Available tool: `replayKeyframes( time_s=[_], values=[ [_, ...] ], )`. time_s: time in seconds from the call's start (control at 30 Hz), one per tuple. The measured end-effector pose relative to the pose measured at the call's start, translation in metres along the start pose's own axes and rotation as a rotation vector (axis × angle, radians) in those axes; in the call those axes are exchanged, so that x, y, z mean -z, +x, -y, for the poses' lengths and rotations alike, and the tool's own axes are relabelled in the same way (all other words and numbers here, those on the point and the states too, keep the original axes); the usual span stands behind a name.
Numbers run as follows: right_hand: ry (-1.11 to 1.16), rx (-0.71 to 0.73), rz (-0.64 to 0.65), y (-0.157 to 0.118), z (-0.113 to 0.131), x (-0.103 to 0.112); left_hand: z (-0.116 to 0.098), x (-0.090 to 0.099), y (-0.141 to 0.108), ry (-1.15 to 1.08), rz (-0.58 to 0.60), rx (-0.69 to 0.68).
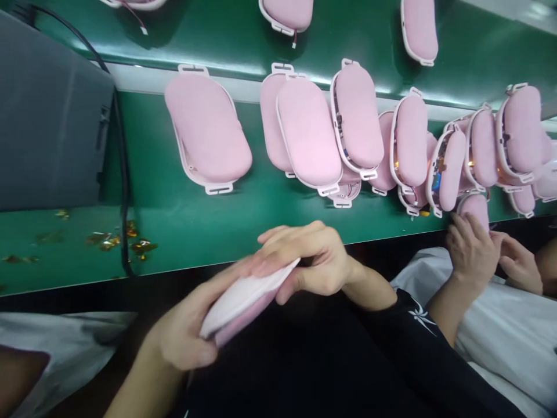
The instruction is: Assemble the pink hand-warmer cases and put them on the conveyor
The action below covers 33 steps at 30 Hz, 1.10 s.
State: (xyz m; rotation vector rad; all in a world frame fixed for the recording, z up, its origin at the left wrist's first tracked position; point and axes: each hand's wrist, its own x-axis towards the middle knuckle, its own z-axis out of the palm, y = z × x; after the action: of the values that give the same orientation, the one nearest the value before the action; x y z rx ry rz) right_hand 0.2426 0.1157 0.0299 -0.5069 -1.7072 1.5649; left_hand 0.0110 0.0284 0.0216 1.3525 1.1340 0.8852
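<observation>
1. Before me, the left hand [185, 334] and right hand [315, 261] have their fingers wrapped round a flat, rounded pink-and-white piece [250, 299], held up just off the worktop's near edge.
2. Across the glossy green worktop [152, 217], pink oval shells with white slotted rims [310, 133] crowd rightward.
3. Leftward lie a dark grey box [50, 122], a black cable [120, 151] and crinkled gold foil scraps [141, 248].
4. At right, a co-worker's hand [472, 249] touches another pink shell [476, 210].

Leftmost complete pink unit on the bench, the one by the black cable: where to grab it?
I'd span the middle of the pink unit from above, near side: thumb on one long edge, fingers on the other. Green bench shows along both long sides. Its cover looks skewed on the pale frame, so catch both; the slotted near tab looks thin.
</observation>
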Motion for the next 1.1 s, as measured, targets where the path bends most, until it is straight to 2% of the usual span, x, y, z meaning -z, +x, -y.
replayKeyframes(
  time_s=[0.03,0.07,0.13,0.2,0.27,0.33,0.4,0.5,0.6,0.7,0.8,1.0,1.1],
  values=[
    [-0.024,0.011,-0.086,0.002,0.005,0.004,-0.004,0.003,0.002,0.039,0.029,-0.036],
    [-0.047,0.008,-0.175,0.004,0.010,0.008,-0.006,0.005,0.004,0.114,-0.028,-0.074],
    [-0.079,-0.040,-0.336,0.006,0.010,0.013,-0.008,0.004,0.008,0.249,-0.250,-0.146],
    [-0.089,-0.081,-0.465,0.004,0.000,0.015,-0.005,-0.002,0.016,0.221,-0.407,-0.235],
    [-0.051,-0.067,-0.564,-0.003,-0.016,0.015,-0.001,-0.005,0.025,0.128,-0.453,-0.339],
    [0.015,0.013,-0.606,-0.013,-0.029,0.017,0.002,-0.002,0.030,0.169,-0.486,-0.395],
    [-0.020,0.084,-0.555,-0.023,-0.030,0.023,0.002,0.003,0.030,0.325,-0.505,-0.438],
    [-0.373,0.117,-0.377,-0.031,-0.012,0.032,-0.003,0.013,0.024,0.536,-0.504,-0.465],
    [-0.661,0.142,-0.271,-0.025,0.010,0.035,-0.009,0.017,0.022,0.679,-0.474,-0.448],
    [-0.733,0.148,-0.175,-0.013,0.017,0.031,-0.013,0.018,0.026,0.767,-0.429,-0.526],
    [-0.764,0.103,-0.069,-0.007,0.010,0.024,-0.014,0.018,0.029,0.776,-0.415,-0.592],
    [-0.692,0.170,-0.173,-0.008,-0.018,0.016,-0.010,0.014,0.026,0.760,-0.429,-0.504],
    [-0.649,0.149,-0.215,-0.012,-0.031,0.017,-0.013,0.015,0.030,0.738,-0.427,-0.528]
  ],
)
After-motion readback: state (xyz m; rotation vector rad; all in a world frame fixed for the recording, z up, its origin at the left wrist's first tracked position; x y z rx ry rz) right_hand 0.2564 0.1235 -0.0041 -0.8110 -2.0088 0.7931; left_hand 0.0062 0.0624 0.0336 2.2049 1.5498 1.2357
